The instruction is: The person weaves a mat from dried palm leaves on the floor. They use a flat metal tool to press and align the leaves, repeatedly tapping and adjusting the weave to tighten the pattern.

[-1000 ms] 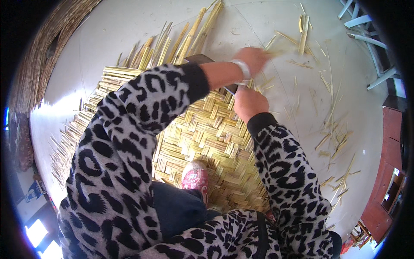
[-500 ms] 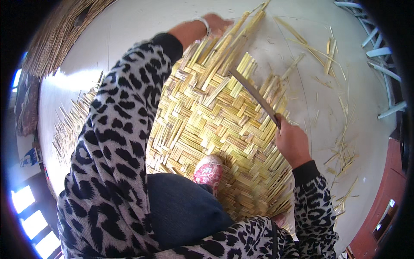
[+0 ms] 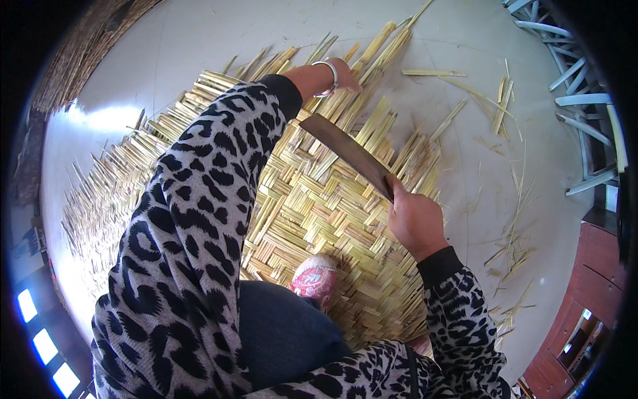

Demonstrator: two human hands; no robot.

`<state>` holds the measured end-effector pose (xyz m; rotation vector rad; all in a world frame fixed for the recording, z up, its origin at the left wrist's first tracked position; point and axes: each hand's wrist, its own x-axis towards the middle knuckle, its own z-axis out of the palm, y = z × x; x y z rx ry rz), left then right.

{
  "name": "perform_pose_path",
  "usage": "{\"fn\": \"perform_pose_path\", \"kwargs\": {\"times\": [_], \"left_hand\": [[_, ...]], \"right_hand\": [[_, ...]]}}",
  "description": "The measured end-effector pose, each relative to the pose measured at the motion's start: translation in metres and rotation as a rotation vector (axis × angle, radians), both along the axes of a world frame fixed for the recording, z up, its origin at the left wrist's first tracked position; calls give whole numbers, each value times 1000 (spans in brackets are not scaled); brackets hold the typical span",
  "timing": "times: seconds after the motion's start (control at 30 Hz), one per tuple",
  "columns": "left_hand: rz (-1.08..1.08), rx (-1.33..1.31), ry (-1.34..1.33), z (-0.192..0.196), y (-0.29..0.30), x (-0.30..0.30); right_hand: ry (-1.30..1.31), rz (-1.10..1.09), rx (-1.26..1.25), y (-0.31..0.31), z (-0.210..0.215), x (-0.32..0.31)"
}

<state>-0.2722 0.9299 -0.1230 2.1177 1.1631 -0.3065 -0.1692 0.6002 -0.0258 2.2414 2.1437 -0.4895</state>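
A large woven mat [image 3: 306,199] of flat yellow-green reed strips lies on the floor beneath me, its far and left edges ending in loose strip ends. My right hand [image 3: 419,219] grips a long, flat-bladed knife [image 3: 345,149], its dark blade slanting up and left over the mat. At the far edge, my left hand [image 3: 342,76], with a bracelet at the wrist, bends down onto long loose reed strips [image 3: 377,56]. Its fingers look closed on them, though they are partly hidden. The knife tip sits just below my left wrist.
My foot in a pink patterned shoe [image 3: 316,276] stands on the mat. Cut reed scraps [image 3: 503,106] litter the pale floor at right. Pale blue metal legs [image 3: 585,100] stand at the far right, above a reddish-brown wooden piece [image 3: 585,286]. A bundle of dry stalks [image 3: 86,53] lies far left.
My right hand has shifted left with the knife, and more of the blade's flat side shows. My left hand has come down and right, its fingers now curled onto the strips.
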Motion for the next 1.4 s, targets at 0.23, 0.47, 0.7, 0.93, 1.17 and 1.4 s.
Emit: {"fn": "perform_pose_path", "kwargs": {"times": [0.23, 0.47, 0.7, 0.93, 1.17, 1.4], "left_hand": [[-112, 316, 68, 19, -3, 17], [39, 390, -148, 28, -15, -3], [-56, 116, 71, 13, 0, 17], [124, -105, -260, 11, 14, 23], [247, -457, -502, 21, 29, 34], [329, -546, -599, -15, 43, 44]], "right_hand": [[-44, 12, -31, 2, 4, 5], [-39, 5, -74, -10, 1, 13], [-14, 28, -14, -10, -2, 20], [-79, 39, 43, 14, -6, 25], [-149, -57, 1, 43, -3, 24], [-142, -142, -25, 57, -14, 21]]}}
